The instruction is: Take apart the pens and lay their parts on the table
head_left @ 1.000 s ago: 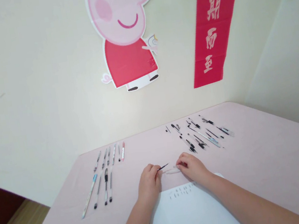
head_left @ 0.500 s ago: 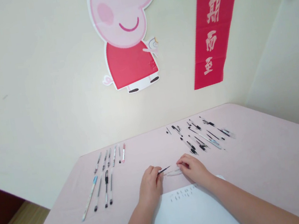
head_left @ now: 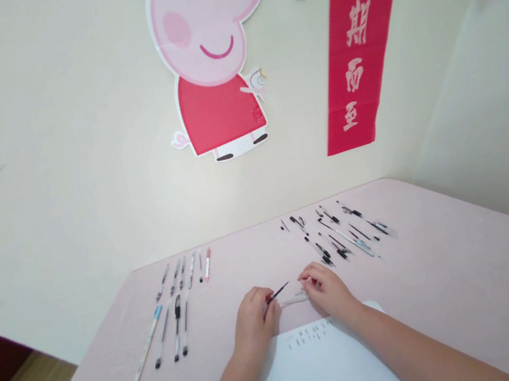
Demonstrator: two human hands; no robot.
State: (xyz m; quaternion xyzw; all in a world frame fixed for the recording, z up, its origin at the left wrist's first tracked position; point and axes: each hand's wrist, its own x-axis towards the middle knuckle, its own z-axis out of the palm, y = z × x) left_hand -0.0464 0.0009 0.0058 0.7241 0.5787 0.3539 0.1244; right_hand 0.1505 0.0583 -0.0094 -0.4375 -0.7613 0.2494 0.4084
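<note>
Pinched in my left hand (head_left: 255, 316) is a thin dark pen refill (head_left: 278, 291), its fine tip pointing up to the right. My right hand (head_left: 330, 288) is closed at the fingertips, a short way to the right of that tip; whatever it pinches is too small to make out. Between the hands, low by the table, shows a pale, clear pen barrel (head_left: 293, 299), and I cannot tell whether a hand touches it. White paper (head_left: 326, 372) with rows of small handwritten marks along its far edge lies under my forearms.
On the pink tabletop (head_left: 467, 285), several pens (head_left: 180, 328) lie in two rows at the left. Several loose black caps, refills and clear barrels (head_left: 340, 244) are scattered at the back right. A wall with a pig cutout (head_left: 223, 112) and red banner (head_left: 352, 72) rises behind.
My view has shifted slightly. The refill in my left hand is tilted more steeply upward, and more of its length shows. My right hand stays nearly in place, still pinched.
</note>
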